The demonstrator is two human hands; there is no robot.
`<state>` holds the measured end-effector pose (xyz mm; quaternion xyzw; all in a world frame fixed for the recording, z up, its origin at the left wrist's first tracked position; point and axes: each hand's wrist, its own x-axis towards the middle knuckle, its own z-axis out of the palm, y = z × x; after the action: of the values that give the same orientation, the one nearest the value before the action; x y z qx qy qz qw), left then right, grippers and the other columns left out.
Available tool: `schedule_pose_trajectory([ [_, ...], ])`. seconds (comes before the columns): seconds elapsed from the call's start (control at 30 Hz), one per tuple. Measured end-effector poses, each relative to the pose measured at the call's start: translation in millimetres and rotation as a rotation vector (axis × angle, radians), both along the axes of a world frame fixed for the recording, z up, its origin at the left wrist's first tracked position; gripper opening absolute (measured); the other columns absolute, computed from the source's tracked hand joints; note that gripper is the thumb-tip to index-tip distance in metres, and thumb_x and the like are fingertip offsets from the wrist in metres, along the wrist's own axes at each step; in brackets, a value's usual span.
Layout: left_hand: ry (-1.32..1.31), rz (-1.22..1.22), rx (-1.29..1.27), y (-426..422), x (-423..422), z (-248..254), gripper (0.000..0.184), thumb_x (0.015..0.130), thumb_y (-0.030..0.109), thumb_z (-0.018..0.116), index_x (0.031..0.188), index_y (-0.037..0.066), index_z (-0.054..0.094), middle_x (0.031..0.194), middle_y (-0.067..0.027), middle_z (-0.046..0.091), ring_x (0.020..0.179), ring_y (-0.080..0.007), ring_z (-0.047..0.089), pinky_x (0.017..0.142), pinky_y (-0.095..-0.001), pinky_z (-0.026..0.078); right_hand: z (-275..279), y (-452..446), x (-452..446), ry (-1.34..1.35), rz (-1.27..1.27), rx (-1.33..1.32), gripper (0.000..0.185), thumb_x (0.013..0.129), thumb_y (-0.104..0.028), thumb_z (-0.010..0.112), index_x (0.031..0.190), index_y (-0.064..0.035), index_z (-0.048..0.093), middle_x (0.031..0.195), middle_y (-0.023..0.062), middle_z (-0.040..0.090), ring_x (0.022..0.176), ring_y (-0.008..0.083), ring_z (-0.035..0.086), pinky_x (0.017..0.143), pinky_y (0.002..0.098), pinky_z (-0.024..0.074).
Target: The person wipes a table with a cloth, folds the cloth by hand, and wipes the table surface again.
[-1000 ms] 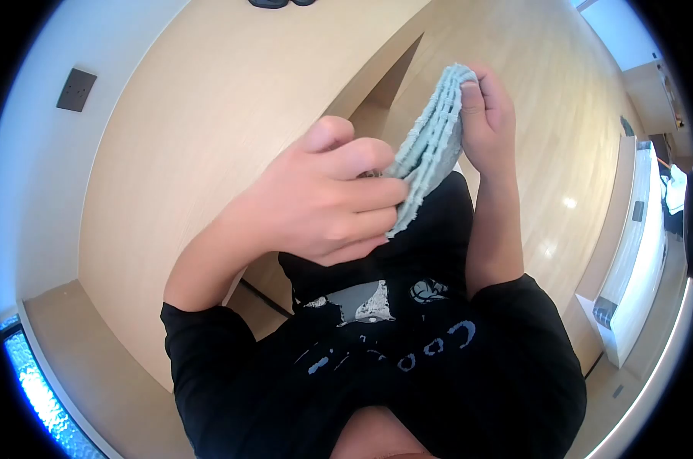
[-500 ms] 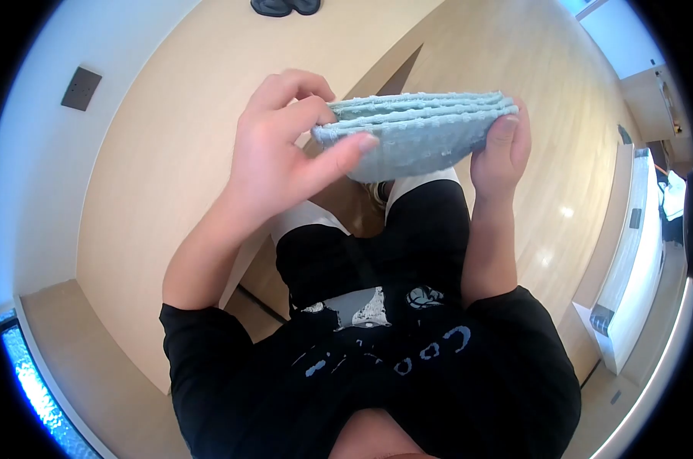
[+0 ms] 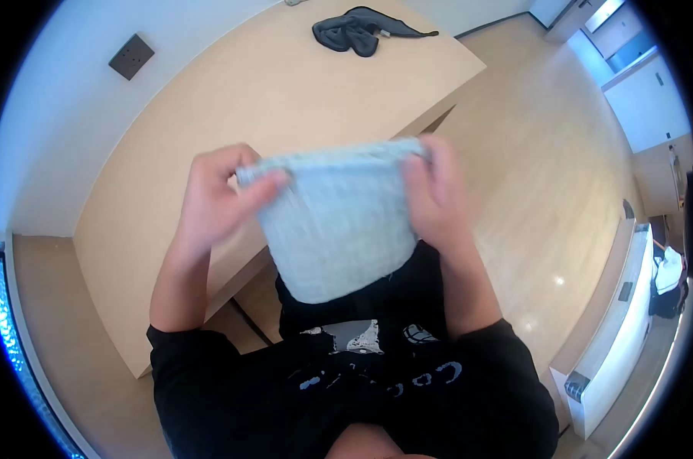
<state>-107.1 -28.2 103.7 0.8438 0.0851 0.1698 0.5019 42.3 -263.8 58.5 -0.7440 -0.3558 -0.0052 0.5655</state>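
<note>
A pale blue-green textured cloth point(image 3: 339, 229), folded in layers, hangs between my two hands above my lap, its broad face toward me and somewhat blurred. My left hand point(image 3: 228, 191) pinches its upper left corner, thumb in front and fingers behind. At the upper right corner, my right hand point(image 3: 436, 191) is closed on the cloth with the thumb on the near side. The cloth hangs clear of the wooden table beside it.
The light wooden table point(image 3: 163, 206) spans the left and front, with a dark grey cloth item point(image 3: 361, 32) near its far end. A wall socket point(image 3: 131, 56) is at upper left. A white panel-like piece point(image 3: 610, 329) stands on the right.
The cloth has turned so its broad face shows, hanging lower and further left. My left hand has shifted left and down, my right hand left and down. The view has tilted up, showing the whole dark item.
</note>
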Motion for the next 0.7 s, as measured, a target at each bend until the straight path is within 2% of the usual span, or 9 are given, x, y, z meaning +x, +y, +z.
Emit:
schedule_pose_trajectory([
  [0.03,0.122,0.109,-0.079,26,7,-20,0.034,0.085,0.021,0.080,0.069,0.006,0.054,0.064,-0.0010,0.057,0.062,-0.0077,0.052,0.056,-0.0232,0.040,-5,26,10,-0.044,0.005,-0.124,0.026,0.099,-0.025,0.059,0.105,0.0001,0.058,0.087,0.0181,0.067,0.080,0.0314,0.067,0.080,0.0420,0.0497],
  [0.1,0.135,0.203,-0.020,65,19,-61,0.029,0.087,0.022,0.078,0.080,0.004,0.056,0.066,-0.0016,0.055,0.066,-0.0097,0.052,0.059,-0.0243,0.042,-23,73,26,-0.205,0.006,-0.329,0.027,0.095,-0.029,0.061,0.100,-0.0016,0.062,0.089,0.0204,0.069,0.081,0.0389,0.065,0.079,0.0459,0.0480],
  [0.2,0.073,0.284,0.133,97,31,-93,0.030,0.087,0.024,0.076,0.097,0.003,0.058,0.070,-0.0042,0.058,0.069,-0.0123,0.054,0.062,-0.0280,0.044,-57,120,56,-0.387,0.019,-0.600,0.030,0.093,-0.034,0.064,0.092,-0.0047,0.068,0.089,0.0157,0.070,0.082,0.0360,0.065,0.079,0.0435,0.0473],
  [0.3,0.145,0.270,0.156,101,34,-92,0.037,0.087,0.025,0.075,0.112,0.004,0.057,0.073,-0.0061,0.060,0.068,-0.0164,0.055,0.066,-0.0314,0.047,-65,129,74,-0.223,0.014,-0.443,0.033,0.089,-0.039,0.068,0.083,-0.0062,0.070,0.087,0.0125,0.070,0.085,0.0330,0.066,0.079,0.0421,0.0481],
  [0.33,0.206,0.266,0.243,104,34,-89,0.039,0.086,0.024,0.075,0.117,0.004,0.059,0.083,-0.0089,0.064,0.073,-0.0197,0.057,0.070,-0.0335,0.049,-67,133,76,-0.273,-0.007,-0.419,0.037,0.086,-0.039,0.072,0.083,-0.0026,0.069,0.082,0.0128,0.069,0.078,0.0294,0.067,0.072,0.0404,0.0527],
  [0.43,0.245,0.295,0.407,107,40,-91,0.040,0.086,0.025,0.074,0.118,0.005,0.060,0.093,-0.0103,0.065,0.084,-0.0249,0.061,0.077,-0.0372,0.050,-72,134,77,-0.275,-0.026,-0.428,0.035,0.086,-0.038,0.073,0.086,-0.0029,0.068,0.080,0.0105,0.068,0.075,0.0275,0.065,0.070,0.0383,0.0524],
  [0.53,-0.029,0.349,0.819,102,40,-95,0.039,0.087,0.026,0.072,0.120,0.008,0.062,0.103,-0.0115,0.066,0.100,-0.0295,0.061,0.086,-0.0409,0.048,-66,134,74,-0.108,-0.046,-0.384,0.033,0.087,-0.036,0.073,0.090,-0.0031,0.068,0.077,0.0085,0.066,0.071,0.0233,0.064,0.068,0.0352,0.0515],
  [0.63,-0.181,0.109,0.858,56,35,-74,0.039,0.088,0.026,0.071,0.122,0.010,0.064,0.117,-0.0119,0.064,0.113,-0.0315,0.058,0.093,-0.0449,0.045,-69,134,73,-0.098,-0.063,-0.301,0.031,0.090,-0.035,0.069,0.094,-0.0047,0.069,0.076,0.0090,0.069,0.073,0.0255,0.067,0.068,0.0379,0.0526],
  [0.7,-0.051,-0.033,0.921,17,30,-60,0.046,0.090,0.031,0.070,0.130,0.011,0.061,0.131,-0.0137,0.057,0.123,-0.0332,0.052,0.100,-0.0496,0.042,-69,133,73,0.019,-0.085,-0.180,0.031,0.092,-0.034,0.066,0.094,-0.0037,0.069,0.076,0.0102,0.069,0.072,0.0257,0.067,0.068,0.0376,0.0521],
])
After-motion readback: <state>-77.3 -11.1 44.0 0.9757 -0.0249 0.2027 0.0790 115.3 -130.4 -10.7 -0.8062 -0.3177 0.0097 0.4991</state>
